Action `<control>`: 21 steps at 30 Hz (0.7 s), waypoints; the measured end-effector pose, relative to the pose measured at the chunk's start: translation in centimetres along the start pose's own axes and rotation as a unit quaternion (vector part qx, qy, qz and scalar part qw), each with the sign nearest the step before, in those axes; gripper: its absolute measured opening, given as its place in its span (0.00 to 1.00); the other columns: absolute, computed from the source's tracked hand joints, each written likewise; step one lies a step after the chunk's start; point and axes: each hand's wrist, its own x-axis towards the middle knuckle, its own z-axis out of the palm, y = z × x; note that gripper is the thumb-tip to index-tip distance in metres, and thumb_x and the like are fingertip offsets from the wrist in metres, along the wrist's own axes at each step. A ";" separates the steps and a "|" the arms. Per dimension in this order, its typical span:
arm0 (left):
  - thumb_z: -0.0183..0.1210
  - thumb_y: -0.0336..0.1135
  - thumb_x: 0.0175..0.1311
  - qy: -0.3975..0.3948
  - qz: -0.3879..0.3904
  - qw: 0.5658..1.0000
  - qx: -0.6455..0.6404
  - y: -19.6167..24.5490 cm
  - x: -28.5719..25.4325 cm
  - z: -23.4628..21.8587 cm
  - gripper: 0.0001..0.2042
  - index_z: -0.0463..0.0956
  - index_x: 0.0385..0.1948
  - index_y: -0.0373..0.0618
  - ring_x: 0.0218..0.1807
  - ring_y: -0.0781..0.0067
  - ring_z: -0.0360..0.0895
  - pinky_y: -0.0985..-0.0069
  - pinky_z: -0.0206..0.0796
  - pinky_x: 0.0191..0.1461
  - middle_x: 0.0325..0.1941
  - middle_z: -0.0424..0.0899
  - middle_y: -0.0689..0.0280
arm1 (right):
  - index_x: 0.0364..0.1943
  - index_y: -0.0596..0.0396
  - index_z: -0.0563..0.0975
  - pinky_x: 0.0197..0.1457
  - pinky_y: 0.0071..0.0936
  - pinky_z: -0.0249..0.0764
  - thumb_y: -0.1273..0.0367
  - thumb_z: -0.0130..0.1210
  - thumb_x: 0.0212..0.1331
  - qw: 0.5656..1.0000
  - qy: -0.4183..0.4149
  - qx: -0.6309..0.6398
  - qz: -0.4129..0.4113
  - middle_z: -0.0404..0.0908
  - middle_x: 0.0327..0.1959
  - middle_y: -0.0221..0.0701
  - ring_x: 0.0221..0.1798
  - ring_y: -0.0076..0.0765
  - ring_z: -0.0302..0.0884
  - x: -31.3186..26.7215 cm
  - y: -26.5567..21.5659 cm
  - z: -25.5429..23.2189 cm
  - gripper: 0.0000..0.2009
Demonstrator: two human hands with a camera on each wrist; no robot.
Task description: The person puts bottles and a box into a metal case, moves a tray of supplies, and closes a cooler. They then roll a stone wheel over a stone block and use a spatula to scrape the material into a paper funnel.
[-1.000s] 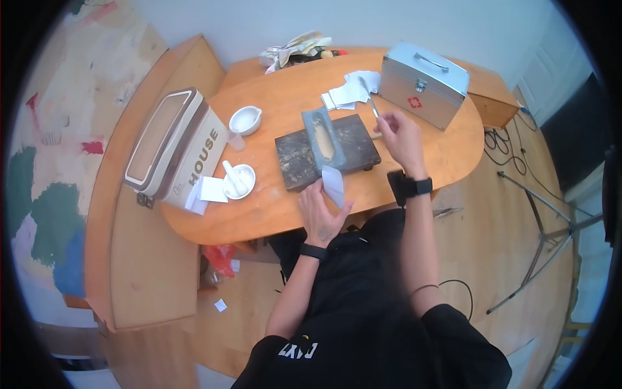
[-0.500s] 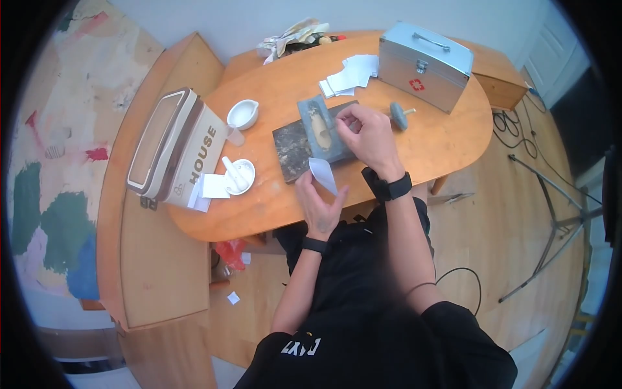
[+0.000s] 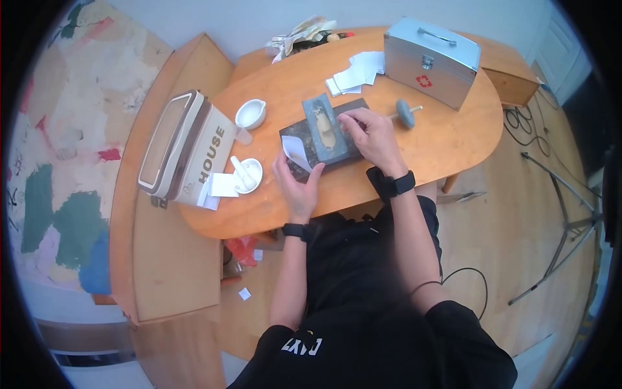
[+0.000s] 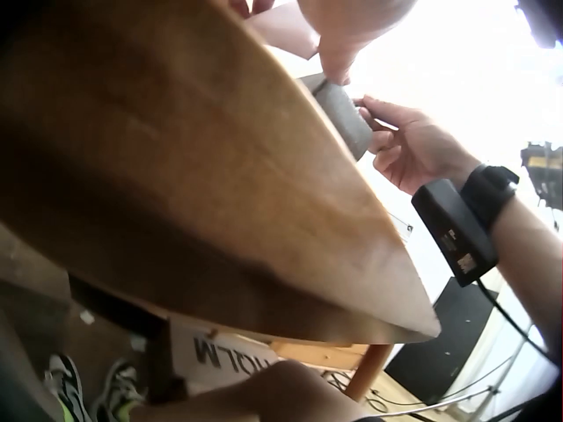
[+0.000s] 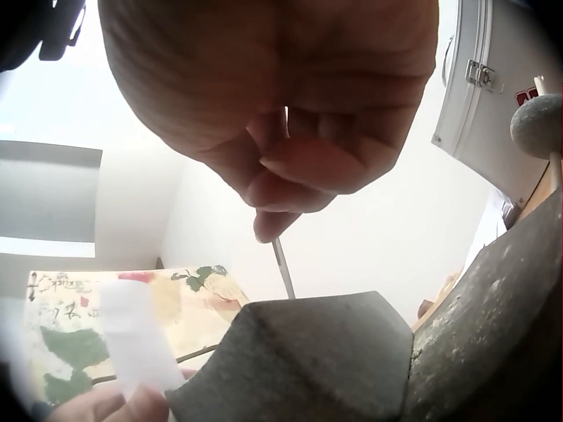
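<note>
A grey stone grinding trough (image 3: 316,110) with tan powder (image 3: 328,137) in its hollow sits on a dark slab (image 3: 356,107). My right hand (image 3: 377,139) is over the trough's right side, pinching a thin metal spoon (image 5: 283,268) whose lower end goes behind the trough wall in the right wrist view. My left hand (image 3: 299,191) grips a curved slip of white paper (image 3: 295,150) left of the trough, over the slab. A brownish patch shows on the paper. To the right lies a stone grinding wheel (image 3: 405,114) on a wooden handle.
A metal first-aid case (image 3: 431,61) stands at the back right, beside loose white papers (image 3: 356,72). Leftward are a white bowl (image 3: 251,114), a small plastic cup (image 3: 243,135), a white mortar (image 3: 251,185) with its pestle (image 3: 242,170), and a box marked HOUSE (image 3: 214,152).
My right hand brought the spoon from beside the case leftward to the trough. My left hand moved the paper from the trough's near end to its left side.
</note>
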 end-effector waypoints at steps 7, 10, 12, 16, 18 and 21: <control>0.74 0.34 0.48 -0.088 0.049 0.993 0.069 0.7 1.6 -2.0 0.40 0.63 0.65 0.39 0.60 0.55 0.65 0.64 0.58 0.65 0.57 0.66 0.55 | 0.37 0.60 0.82 0.35 0.28 0.74 0.68 0.56 0.63 0.999 0.029 0.009 0.014 0.83 0.28 0.35 0.30 0.35 0.81 -0.1 0.2 -0.3 0.09; 0.75 0.36 0.46 -0.096 0.048 0.988 0.108 0.0 2.2 -3.0 0.42 0.62 0.65 0.38 0.60 0.54 0.65 0.63 0.58 0.65 0.56 0.67 0.54 | 0.37 0.61 0.82 0.36 0.27 0.75 0.68 0.55 0.64 0.999 0.018 0.027 0.013 0.84 0.28 0.35 0.30 0.33 0.82 0.0 0.3 0.2 0.10; 0.75 0.39 0.46 -0.087 0.039 0.990 0.100 -0.8 2.2 -3.1 0.42 0.62 0.65 0.40 0.60 0.58 0.65 0.65 0.59 0.61 0.56 0.68 0.58 | 0.36 0.61 0.82 0.36 0.25 0.76 0.67 0.55 0.64 0.998 0.012 0.038 0.043 0.84 0.27 0.36 0.30 0.31 0.83 0.0 0.2 0.4 0.10; 0.77 0.44 0.45 -0.033 -0.023 0.998 0.051 -1.7 1.4 -2.5 0.38 0.63 0.56 0.42 0.58 0.62 0.66 0.66 0.59 0.54 0.53 0.69 0.61 | 0.36 0.60 0.83 0.35 0.24 0.75 0.66 0.54 0.65 0.996 0.018 0.061 0.056 0.84 0.26 0.34 0.29 0.27 0.83 0.0 1.1 0.6 0.11; 0.77 0.41 0.45 -0.029 -0.030 0.998 0.050 -1.3 1.1 -2.5 0.35 0.63 0.52 0.40 0.56 0.61 0.66 0.65 0.59 0.58 0.51 0.68 0.59 | 0.36 0.59 0.83 0.34 0.22 0.74 0.66 0.54 0.65 0.993 0.015 0.082 0.086 0.84 0.25 0.32 0.29 0.24 0.82 0.0 1.3 0.5 0.11; 0.77 0.37 0.45 -0.023 -0.046 0.998 0.047 -0.6 1.0 -2.6 0.31 0.62 0.45 0.39 0.51 0.60 0.67 0.64 0.60 0.59 0.46 0.67 0.57 | 0.37 0.58 0.83 0.33 0.22 0.73 0.66 0.54 0.65 0.991 0.018 0.074 0.106 0.84 0.25 0.31 0.28 0.22 0.81 0.0 0.8 0.3 0.10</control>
